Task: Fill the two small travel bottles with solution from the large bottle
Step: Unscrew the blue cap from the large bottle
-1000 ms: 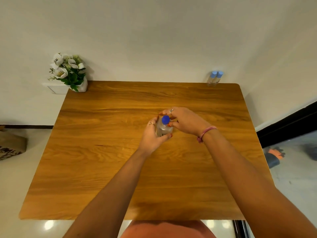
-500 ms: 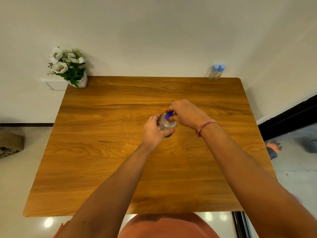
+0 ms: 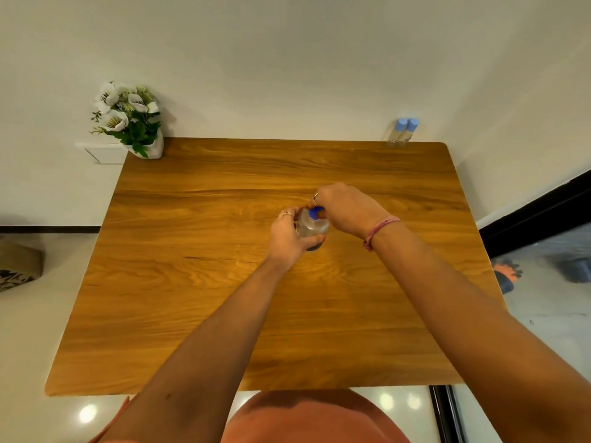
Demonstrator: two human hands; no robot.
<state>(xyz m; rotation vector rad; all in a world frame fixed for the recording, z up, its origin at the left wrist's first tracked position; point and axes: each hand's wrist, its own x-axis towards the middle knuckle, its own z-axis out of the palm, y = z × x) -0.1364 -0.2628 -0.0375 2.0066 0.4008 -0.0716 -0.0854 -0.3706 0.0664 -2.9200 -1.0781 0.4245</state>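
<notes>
A large clear bottle (image 3: 314, 230) with a blue cap (image 3: 315, 213) stands near the middle of the wooden table (image 3: 198, 308). My left hand (image 3: 287, 238) wraps around the bottle's body from the left. My right hand (image 3: 347, 207) reaches over from the right, its fingertips pinching the blue cap. Two small travel bottles (image 3: 402, 132) with light blue caps stand side by side at the table's far right corner against the wall, well away from both hands.
A white pot of white flowers (image 3: 131, 121) sits at the table's far left corner beside a white wall box (image 3: 102, 152). A cardboard box (image 3: 17, 265) lies on the floor to the left. Walls close off the far side and the right.
My hands and the large bottle have shifted slightly away from me on the table. My right hand's fingers have closed further over the blue cap. The camera view has tilted a little.
</notes>
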